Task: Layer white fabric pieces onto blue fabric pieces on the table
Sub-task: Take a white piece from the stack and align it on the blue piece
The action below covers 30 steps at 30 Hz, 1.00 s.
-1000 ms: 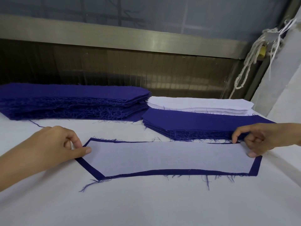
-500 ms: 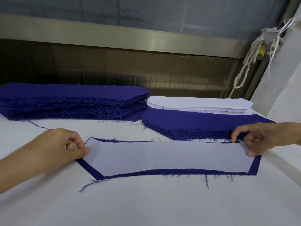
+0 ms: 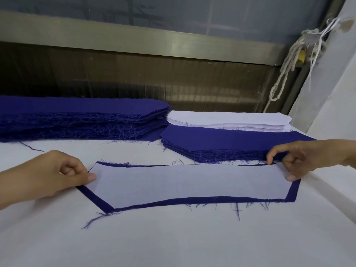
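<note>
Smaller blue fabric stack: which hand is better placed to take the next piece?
Likely the right hand, pinching the white fabric piece right beside the smaller blue fabric stack; the left hand holds the far end.

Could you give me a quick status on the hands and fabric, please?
Left hand pinches white piece at left end, right hand at right end. White piece flat on blue piece, blue border showing in front. Nothing lying across it.

The white fabric piece (image 3: 185, 185) is smooth matt cloth; the blue fabric piece (image 3: 96, 199) frays roughly.
</note>
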### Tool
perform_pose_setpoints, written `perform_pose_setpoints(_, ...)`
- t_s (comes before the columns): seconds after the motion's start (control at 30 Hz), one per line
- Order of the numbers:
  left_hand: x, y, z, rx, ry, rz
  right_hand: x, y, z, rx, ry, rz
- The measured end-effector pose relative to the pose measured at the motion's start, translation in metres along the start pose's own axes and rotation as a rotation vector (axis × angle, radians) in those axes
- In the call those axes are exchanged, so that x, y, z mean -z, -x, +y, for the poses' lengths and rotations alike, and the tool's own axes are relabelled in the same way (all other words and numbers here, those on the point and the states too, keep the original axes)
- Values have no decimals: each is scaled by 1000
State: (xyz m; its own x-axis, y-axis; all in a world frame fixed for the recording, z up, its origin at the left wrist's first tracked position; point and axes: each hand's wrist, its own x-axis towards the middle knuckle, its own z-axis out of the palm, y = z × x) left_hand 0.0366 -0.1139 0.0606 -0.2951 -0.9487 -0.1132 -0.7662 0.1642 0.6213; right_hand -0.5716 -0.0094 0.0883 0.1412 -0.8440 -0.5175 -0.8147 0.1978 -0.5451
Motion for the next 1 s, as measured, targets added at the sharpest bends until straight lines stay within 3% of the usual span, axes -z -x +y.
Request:
perform_pose_setpoints(0.83,6,-8,-9,20,42,-98,2,8,-1,-28,0,-57)
perform_pose_setpoints(1.0,8,-7,-12,32,35,-57,-1,11,-10,-60,17,-23)
